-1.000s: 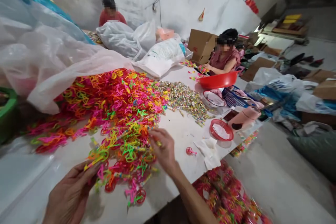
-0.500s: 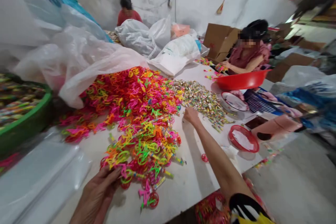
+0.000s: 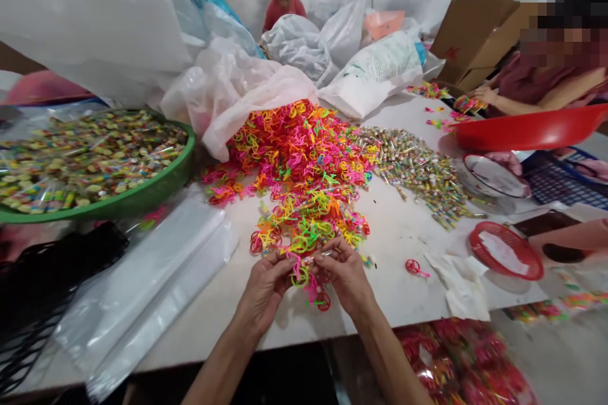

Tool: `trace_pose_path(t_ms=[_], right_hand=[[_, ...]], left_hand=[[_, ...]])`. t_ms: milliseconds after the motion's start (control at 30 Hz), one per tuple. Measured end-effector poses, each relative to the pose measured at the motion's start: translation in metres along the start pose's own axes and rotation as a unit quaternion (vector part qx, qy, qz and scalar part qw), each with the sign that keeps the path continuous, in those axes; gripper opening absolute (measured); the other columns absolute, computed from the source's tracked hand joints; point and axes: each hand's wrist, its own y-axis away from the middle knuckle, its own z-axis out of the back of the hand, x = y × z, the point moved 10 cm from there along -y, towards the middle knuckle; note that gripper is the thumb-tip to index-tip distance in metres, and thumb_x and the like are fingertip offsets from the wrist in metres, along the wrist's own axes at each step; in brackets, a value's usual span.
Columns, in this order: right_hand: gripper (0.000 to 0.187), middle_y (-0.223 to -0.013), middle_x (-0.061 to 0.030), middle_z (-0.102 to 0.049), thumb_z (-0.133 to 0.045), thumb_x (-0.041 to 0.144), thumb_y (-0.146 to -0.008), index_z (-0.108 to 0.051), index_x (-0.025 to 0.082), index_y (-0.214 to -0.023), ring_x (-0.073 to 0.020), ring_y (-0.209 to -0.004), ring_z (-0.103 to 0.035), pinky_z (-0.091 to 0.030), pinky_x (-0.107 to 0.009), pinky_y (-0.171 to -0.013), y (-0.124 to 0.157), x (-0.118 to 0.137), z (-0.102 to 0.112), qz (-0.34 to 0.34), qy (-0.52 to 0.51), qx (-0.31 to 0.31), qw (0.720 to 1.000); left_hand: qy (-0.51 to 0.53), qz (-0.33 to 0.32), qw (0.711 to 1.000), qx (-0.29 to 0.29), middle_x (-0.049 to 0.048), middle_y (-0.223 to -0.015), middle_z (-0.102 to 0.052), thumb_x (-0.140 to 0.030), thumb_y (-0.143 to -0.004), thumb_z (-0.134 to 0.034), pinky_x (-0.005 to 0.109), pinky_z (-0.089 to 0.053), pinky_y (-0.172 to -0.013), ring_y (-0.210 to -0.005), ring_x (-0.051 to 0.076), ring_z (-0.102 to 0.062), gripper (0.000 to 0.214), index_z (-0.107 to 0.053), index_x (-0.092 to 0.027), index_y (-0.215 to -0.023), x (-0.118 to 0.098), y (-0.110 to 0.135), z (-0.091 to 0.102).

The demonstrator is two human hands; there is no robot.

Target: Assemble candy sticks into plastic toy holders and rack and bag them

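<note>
Right hand point(image 3: 344, 272) moved in to left hand point(image 3: 264, 288), both held together at lower centre, pinching a neon plastic loop strand point(image 3: 304, 275) that hung between them, just below the main heap point(image 3: 304, 164) on the tabletop point(image 3: 394, 247).

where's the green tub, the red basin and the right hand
green tub point(image 3: 142, 199), head view, on its rim
red basin point(image 3: 527, 133), head view, on its outer wall
right hand point(image 3: 344, 275), head view, on the middle of the hand
</note>
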Motion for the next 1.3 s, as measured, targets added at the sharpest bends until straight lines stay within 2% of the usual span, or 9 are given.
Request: trace_pose_path(t_ms=[233,433,667,867,967,1067,1133,1200,1300], right_hand=[[0.029,-0.062,-0.0009,-0.068,-0.078,0.019,-0.058,-0.051,0.017,-0.070,-0.0121,-0.052,-0.063,-0.049,-0.019,-0.047,0.002,-0.008,-0.001,-0.025,-0.036,0.019,0.999],[0.020,-0.060,-0.0012,-0.068,-0.075,0.023,-0.062,-0.061,0.015,-0.073,-0.0099,-0.045,-0.059,-0.050,-0.020,-0.045,0.010,-0.017,-0.002,-0.041,0.006,0.047,0.998],[0.016,-0.062,-0.0012,-0.067,-0.074,0.026,-0.064,-0.065,0.016,-0.071,-0.0146,-0.053,-0.064,-0.051,-0.023,-0.051,0.027,-0.004,0.009,0.064,0.143,-0.032,0.987],[0.018,-0.062,-0.0012,-0.066,-0.069,0.033,-0.069,-0.063,0.017,-0.075,-0.0160,-0.054,-0.063,-0.050,-0.025,-0.050,0.030,-0.004,0.008,0.072,0.231,-0.021,0.970],[0.021,-0.081,-0.0059,-0.068,-0.060,0.035,-0.076,-0.065,0.018,-0.088,-0.0188,-0.072,-0.065,-0.052,-0.030,-0.064,0.033,0.014,-0.002,0.151,0.379,0.011,0.913],[0.023,-0.092,-0.0084,-0.067,-0.055,0.038,-0.078,-0.067,0.020,-0.087,-0.0236,-0.087,-0.061,-0.047,-0.038,-0.079,0.047,0.041,-0.014,0.310,0.556,-0.019,0.771],[0.026,-0.088,-0.0082,-0.067,-0.050,0.041,-0.080,-0.066,0.021,-0.080,-0.0248,-0.086,-0.061,-0.045,-0.040,-0.081,0.057,0.044,-0.015,0.373,0.626,-0.064,0.681],[0.029,-0.091,-0.0084,-0.066,-0.045,0.043,-0.082,-0.065,0.021,-0.083,-0.0232,-0.082,-0.062,-0.047,-0.034,-0.074,0.062,0.030,-0.012,0.379,0.660,-0.077,0.644],[0.031,-0.093,-0.0081,-0.066,-0.039,0.042,-0.084,-0.064,0.023,-0.087,-0.0200,-0.077,-0.064,-0.048,-0.026,-0.058,0.069,-0.009,-0.015,0.363,0.681,-0.025,0.635]], left_hand=[[0.014,0.025,0.999,0.025,0.0032,-0.066,-0.068,-0.015,-0.061,-0.072,0.020,-0.049,-0.060,-0.060,0.010,-0.061,0.015,-0.067,-0.012,-0.074,0.007,0.010,0.002],[0.012,0.048,0.998,0.036,0.0024,-0.064,-0.067,-0.016,-0.056,-0.075,0.018,-0.047,-0.055,-0.055,0.009,-0.059,0.016,-0.066,-0.011,-0.068,0.017,0.014,0.002],[-0.076,-0.056,0.995,-0.010,0.0013,-0.062,-0.064,-0.022,-0.057,-0.075,0.021,-0.046,-0.058,-0.057,0.010,-0.057,0.019,-0.065,-0.011,-0.069,0.000,0.015,0.015],[-0.122,-0.058,0.991,0.013,0.0005,-0.059,-0.062,-0.026,-0.060,-0.073,0.022,-0.042,-0.056,-0.055,0.010,-0.054,0.019,-0.065,-0.011,-0.069,0.004,0.012,0.012],[-0.138,-0.109,0.984,-0.015,0.0004,-0.058,-0.062,-0.026,-0.059,-0.072,0.021,-0.041,-0.054,-0.053,0.009,-0.052,0.018,-0.064,-0.012,-0.066,-0.002,0.010,0.013],[-0.157,-0.143,0.977,-0.007,0.0028,-0.066,-0.064,-0.024,-0.058,-0.072,0.024,-0.044,-0.059,-0.058,0.012,-0.055,0.021,-0.066,-0.014,-0.075,-0.007,0.009,0.009],[-0.200,-0.186,0.962,-0.004,0.0068,-0.083,-0.066,-0.023,-0.062,-0.069,0.027,-0.046,-0.063,-0.068,0.016,-0.059,0.031,-0.066,-0.017,-0.092,-0.019,0.011,0.012],[-0.282,-0.269,0.920,-0.037,0.0087,-0.099,-0.063,-0.021,-0.068,-0.064,0.029,-0.046,-0.073,-0.084,0.020,-0.058,0.035,-0.064,-0.021,-0.103,-0.045,0.022,0.027],[-0.403,-0.364,0.829,-0.131,0.0081,-0.106,-0.060,-0.017,-0.072,-0.057,0.036,-0.038,-0.090,-0.100,0.023,-0.052,0.034,-0.064,-0.025,-0.103,-0.087,0.050,0.065]])
